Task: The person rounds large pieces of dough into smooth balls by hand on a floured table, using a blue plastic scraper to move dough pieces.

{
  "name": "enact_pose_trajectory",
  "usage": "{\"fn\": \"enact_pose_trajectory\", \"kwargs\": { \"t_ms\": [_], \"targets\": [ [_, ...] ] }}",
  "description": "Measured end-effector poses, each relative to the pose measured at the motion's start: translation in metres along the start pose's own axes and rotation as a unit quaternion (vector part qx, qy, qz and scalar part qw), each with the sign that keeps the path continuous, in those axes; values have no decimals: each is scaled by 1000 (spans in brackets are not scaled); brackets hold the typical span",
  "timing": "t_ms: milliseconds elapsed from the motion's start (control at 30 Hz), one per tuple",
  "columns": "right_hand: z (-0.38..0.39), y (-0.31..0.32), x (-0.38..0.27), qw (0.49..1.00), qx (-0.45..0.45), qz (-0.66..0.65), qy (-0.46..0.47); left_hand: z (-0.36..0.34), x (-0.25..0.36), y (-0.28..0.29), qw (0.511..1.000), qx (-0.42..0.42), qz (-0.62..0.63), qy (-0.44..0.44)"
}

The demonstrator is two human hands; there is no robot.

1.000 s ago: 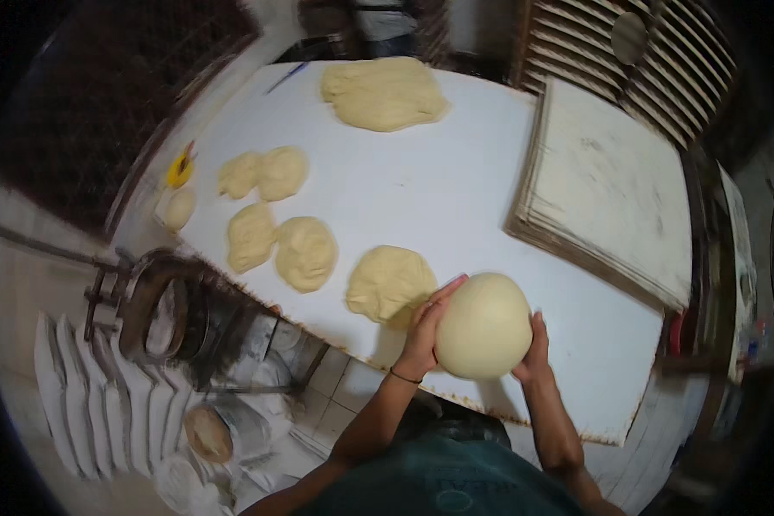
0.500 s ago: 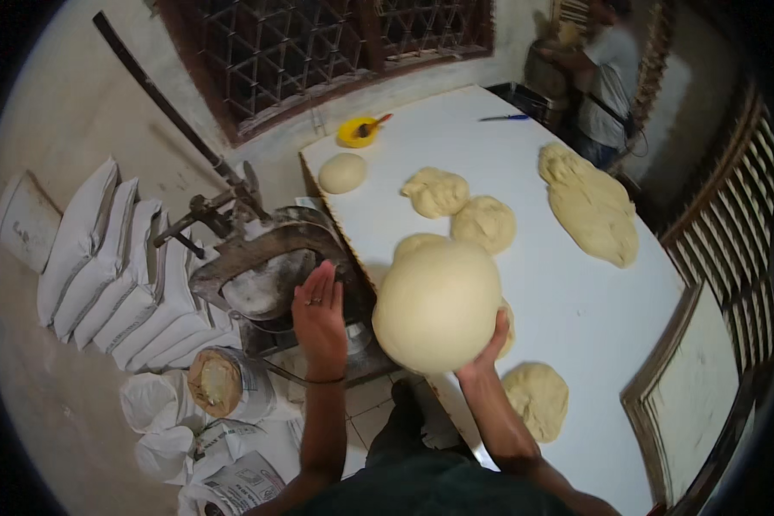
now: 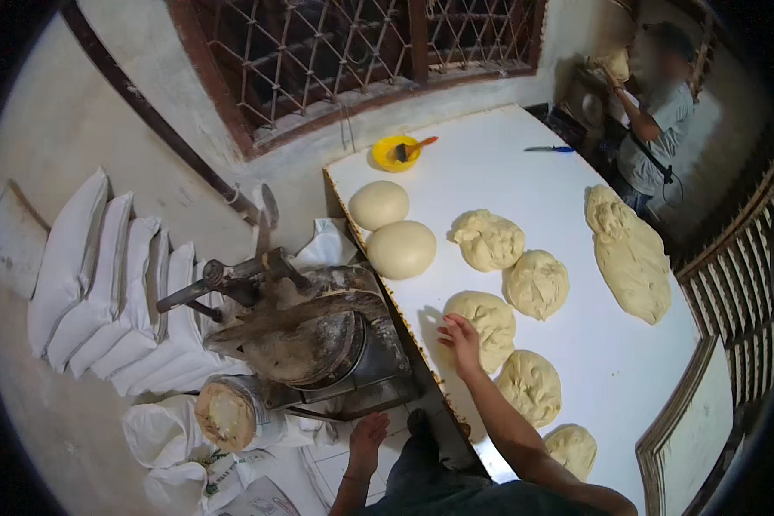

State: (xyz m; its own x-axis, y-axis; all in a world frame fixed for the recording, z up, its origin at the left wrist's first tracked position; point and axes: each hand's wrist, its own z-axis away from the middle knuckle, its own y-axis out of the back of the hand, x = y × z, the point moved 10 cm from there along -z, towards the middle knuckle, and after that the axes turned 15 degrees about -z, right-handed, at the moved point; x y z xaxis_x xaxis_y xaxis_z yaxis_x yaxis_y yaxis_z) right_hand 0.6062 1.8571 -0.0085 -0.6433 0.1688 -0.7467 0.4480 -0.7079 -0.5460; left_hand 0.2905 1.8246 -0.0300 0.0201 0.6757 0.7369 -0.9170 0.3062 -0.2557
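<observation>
While I watch from the head camera, my right hand rests with spread fingers on a rough dough lump at the near left part of the white table; the fingers lie on its left edge, open, not closed around it. My left hand hangs below the table edge, palm open and empty, near the dough machine that stands just left of the table.

Two smooth dough balls sit at the table's left edge, farther off than the lump I touch, the smaller one beyond the larger. Further right lie two more rough lumps and, and two others nearer to me, and. A long slab of dough stretches along the right side.

At the far left corner a yellow bowl holds what looks like a brush, though the view is small there. A blue-handled knife lies at the far edge. Another person stands at the far right corner. White sacks lean against the wall on the left.
</observation>
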Motion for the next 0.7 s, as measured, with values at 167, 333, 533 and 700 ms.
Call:
{"fn": "enact_pose_trajectory", "kwargs": {
  "t_ms": [167,333,533,700],
  "targets": [
    [-11,66,-130,926,66,318,194,-21,27,-18,988,-86,-125,0],
    [-60,86,-106,850,1,525,37,-27,52,-45,982,-120,-137,-39],
    [-27,41,-74,919,-12,375,-119,-55,-7,-78,985,-159,-26,62],
    [87,-45,-61,956,-218,189,-50,-107,-30,-111,993,-88,21,77]
  ]
}}
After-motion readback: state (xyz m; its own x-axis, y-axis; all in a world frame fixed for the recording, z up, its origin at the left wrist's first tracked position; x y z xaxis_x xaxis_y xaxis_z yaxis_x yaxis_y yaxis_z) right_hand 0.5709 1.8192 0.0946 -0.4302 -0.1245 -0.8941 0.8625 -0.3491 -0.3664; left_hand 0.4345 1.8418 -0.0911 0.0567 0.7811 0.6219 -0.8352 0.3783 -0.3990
